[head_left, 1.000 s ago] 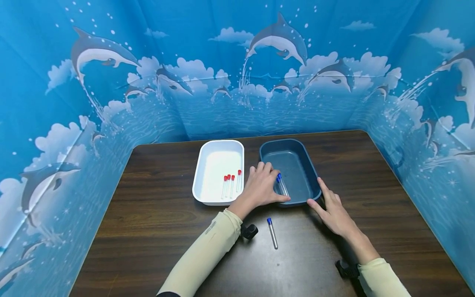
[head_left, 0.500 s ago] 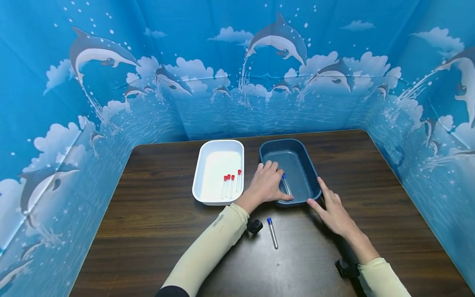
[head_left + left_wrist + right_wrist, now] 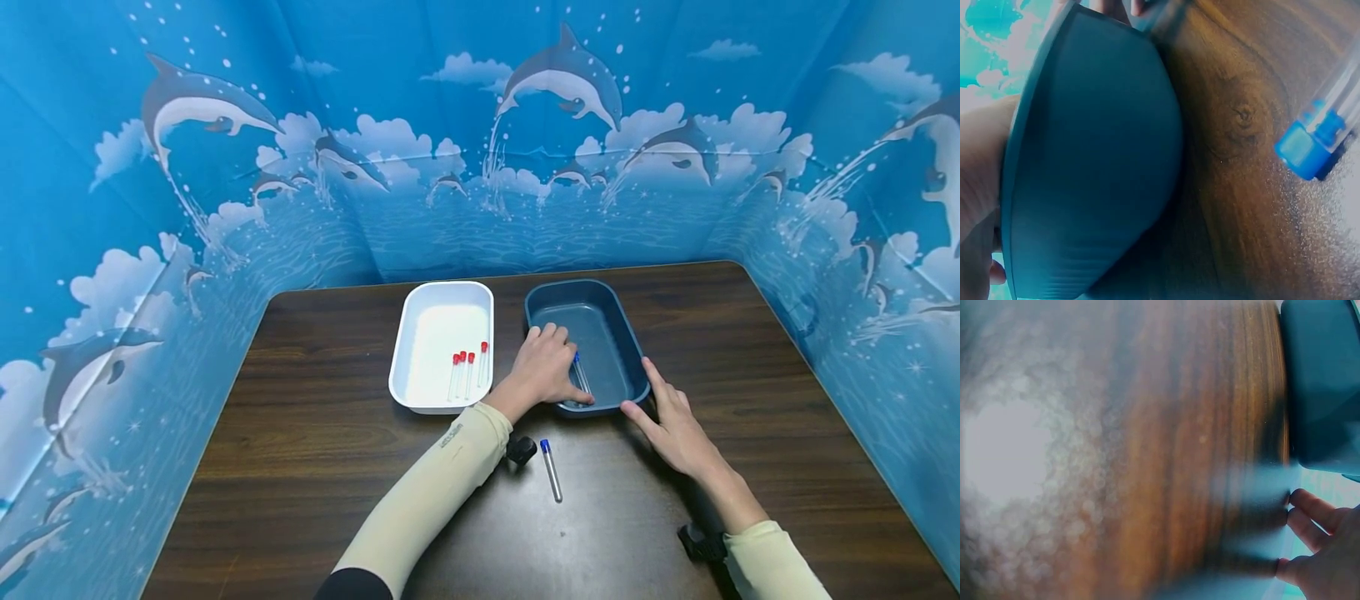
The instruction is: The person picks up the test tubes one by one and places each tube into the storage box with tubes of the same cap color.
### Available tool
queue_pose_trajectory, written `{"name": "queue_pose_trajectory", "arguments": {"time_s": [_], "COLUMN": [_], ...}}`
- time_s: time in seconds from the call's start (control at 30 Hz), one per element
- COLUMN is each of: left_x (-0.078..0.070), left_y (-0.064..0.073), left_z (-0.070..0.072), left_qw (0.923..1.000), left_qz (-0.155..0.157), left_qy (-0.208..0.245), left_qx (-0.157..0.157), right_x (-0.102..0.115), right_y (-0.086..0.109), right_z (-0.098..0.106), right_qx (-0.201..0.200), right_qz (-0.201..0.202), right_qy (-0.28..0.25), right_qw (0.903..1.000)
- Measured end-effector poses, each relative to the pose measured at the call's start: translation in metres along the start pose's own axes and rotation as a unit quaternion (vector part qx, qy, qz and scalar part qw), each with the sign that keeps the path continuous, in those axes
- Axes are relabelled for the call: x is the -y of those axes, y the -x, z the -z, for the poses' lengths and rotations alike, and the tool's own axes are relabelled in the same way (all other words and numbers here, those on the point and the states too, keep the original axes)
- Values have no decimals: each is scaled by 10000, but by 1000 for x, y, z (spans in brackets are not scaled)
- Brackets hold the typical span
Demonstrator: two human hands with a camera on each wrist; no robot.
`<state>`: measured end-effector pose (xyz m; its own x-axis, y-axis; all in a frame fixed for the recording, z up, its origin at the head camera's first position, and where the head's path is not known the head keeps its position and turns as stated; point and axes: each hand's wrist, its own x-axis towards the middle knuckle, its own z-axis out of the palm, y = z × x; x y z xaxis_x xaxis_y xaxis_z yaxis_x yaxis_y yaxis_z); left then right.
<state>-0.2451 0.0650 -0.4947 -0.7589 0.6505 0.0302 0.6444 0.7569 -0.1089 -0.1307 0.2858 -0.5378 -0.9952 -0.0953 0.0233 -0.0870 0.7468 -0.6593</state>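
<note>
The left hand [image 3: 543, 367] reaches over the near-left rim of a dark blue tray [image 3: 597, 329], its thumb stretched along the front inside. Beside that hand lies a blue-capped test tube [image 3: 582, 377] in the tray, partly covered. The fingertips are hidden, so I cannot tell whether they pinch a tube. In the left wrist view, the hand [image 3: 979, 162] overlaps the tray's rim. At the tray's front right corner, the right hand [image 3: 671, 425] rests its spread thumb and fairly straight fingers against the outside. Another blue-capped test tube [image 3: 551, 472] lies on the table in front.
A white tray [image 3: 431, 325] stands left of the dark one, holding several red-capped test tubes [image 3: 470, 377]. Both sit on a dark wooden table [image 3: 315, 433]. A blue dolphin-print curtain [image 3: 450, 217] surrounds the table's back and sides.
The left hand has shifted slightly right, farther into the dark tray, and covers more of the blue-capped tubes there. The right hand and the tube on the table stay put.
</note>
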Motion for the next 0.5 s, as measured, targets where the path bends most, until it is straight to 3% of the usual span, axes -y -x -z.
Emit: {"name": "queue_pose_trajectory", "arguments": {"time_s": [0.5], "left_x": [-5], "left_y": [-9], "left_z": [-8], "left_qw": [9993], "left_qz": [-1], "left_qy": [-164], "left_qx": [339], "right_x": [-1], "right_y": [-1], "right_z": [0], "right_qx": [-11], "right_qz": [33], "right_qy": [-53], "right_qw": [10000]}}
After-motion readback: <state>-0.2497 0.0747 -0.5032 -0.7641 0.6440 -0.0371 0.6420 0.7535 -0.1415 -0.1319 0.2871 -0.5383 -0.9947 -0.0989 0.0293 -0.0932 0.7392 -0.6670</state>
